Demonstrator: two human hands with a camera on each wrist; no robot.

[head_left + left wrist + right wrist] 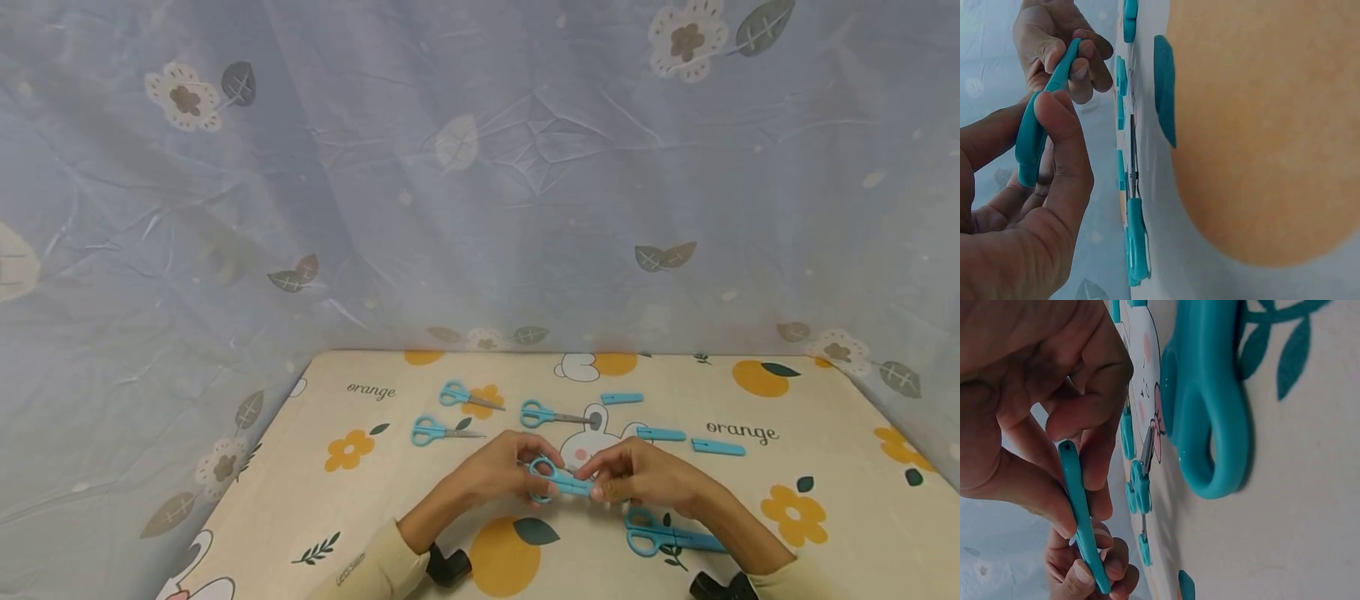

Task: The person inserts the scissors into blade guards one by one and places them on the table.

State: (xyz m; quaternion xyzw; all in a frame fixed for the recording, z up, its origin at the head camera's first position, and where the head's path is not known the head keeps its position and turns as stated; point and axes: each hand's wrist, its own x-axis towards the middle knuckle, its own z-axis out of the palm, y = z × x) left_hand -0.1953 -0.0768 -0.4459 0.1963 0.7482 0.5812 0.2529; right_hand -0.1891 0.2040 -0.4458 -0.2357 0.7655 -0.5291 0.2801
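Observation:
Both hands meet over the middle of the table on one blue pair of scissors (558,482). My left hand (536,483) grips its handle end, thumb on top, as the left wrist view shows (1038,147). My right hand (600,487) pinches the other end, a slim blue sheath (1082,512), between thumb and fingers. In the right wrist view my right hand (1075,484) is close up and the left hand (1094,572) lies beyond. The scissors' blades are hidden.
Three uncapped blue scissors (465,396) (442,432) (558,414) lie further back. Three loose blue caps (622,398) (662,434) (718,447) lie to the right. A capped pair (667,537) lies by my right wrist. The cream printed tablecloth (825,433) ends at a blue floral curtain (480,167).

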